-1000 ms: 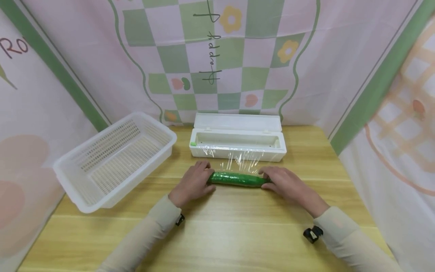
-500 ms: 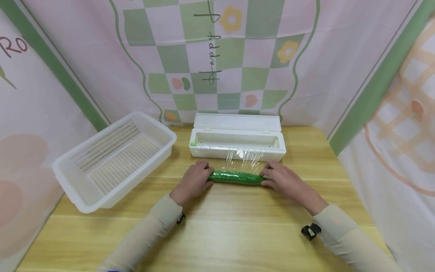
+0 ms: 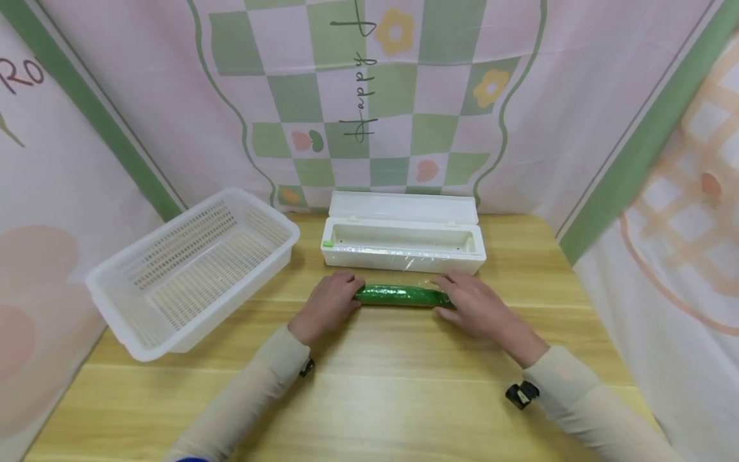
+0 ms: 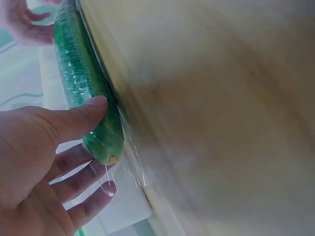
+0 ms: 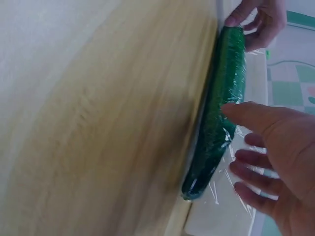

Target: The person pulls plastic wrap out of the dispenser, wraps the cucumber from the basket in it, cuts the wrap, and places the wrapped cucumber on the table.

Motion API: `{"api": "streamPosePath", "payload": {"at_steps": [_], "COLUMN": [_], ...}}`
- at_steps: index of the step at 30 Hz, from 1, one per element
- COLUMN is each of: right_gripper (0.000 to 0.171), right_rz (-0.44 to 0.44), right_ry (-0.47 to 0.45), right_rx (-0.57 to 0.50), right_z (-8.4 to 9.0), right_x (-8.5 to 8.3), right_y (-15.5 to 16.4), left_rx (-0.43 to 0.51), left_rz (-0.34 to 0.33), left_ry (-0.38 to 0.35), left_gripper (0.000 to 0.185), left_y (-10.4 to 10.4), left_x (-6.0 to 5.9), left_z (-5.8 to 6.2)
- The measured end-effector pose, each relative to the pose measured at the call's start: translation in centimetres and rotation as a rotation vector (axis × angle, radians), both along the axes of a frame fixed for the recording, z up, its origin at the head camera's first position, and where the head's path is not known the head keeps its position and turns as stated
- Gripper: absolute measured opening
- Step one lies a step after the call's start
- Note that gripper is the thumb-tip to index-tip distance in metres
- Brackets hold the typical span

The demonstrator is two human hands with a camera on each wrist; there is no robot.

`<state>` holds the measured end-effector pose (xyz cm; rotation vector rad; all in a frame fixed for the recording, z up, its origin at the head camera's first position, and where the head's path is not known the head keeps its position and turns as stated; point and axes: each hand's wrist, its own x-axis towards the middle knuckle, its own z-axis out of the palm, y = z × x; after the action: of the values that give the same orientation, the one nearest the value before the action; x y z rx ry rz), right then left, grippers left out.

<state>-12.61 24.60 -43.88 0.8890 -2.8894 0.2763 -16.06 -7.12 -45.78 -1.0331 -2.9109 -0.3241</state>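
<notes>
A green cucumber (image 3: 401,295), wrapped in shiny clear cling film, lies crosswise on the wooden table. My left hand (image 3: 328,301) holds its left end; in the left wrist view the thumb lies on the cucumber (image 4: 81,69) and the fingers reach behind it, with film strands at the tip. At the other end, my right hand (image 3: 475,305) has its thumb touching the cucumber (image 5: 224,83) and its fingers spread loosely beyond it. Just behind stands a long white cling film box (image 3: 404,260) with its lid raised. Film runs between the box and the cucumber.
A white plastic basket (image 3: 196,333) with slotted walls stands at the left of the table (image 3: 381,398). A small green tab (image 3: 328,244) sits on the box's left corner. A patterned curtain (image 3: 369,96) hangs directly behind the table.
The cucumber has moved slightly away from me, closer to the box, and the film span has shortened. My right hand has shifted a little leftward and its fingers have loosened.
</notes>
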Motion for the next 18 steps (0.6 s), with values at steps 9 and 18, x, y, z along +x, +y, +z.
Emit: {"api": "streamPosePath", "payload": {"at_steps": [9,18], "right_gripper": [0.048,0.046], "right_rz": [0.042,0.032], "right_ry": [0.082,0.038], "right_rx": [-0.005,0.004], "right_z": [-1.4,-1.2], "right_x": [-0.9,-1.5], "right_y": [-1.5,-1.7], "left_rx": [-0.077,-0.056], "left_rz": [0.036,0.065], "left_ry": [-0.004,0.065], "left_gripper": [0.035,0.051], "left_y": [0.5,0.7], "left_x": [-0.4,-0.2], "left_z": [0.5,0.6]}}
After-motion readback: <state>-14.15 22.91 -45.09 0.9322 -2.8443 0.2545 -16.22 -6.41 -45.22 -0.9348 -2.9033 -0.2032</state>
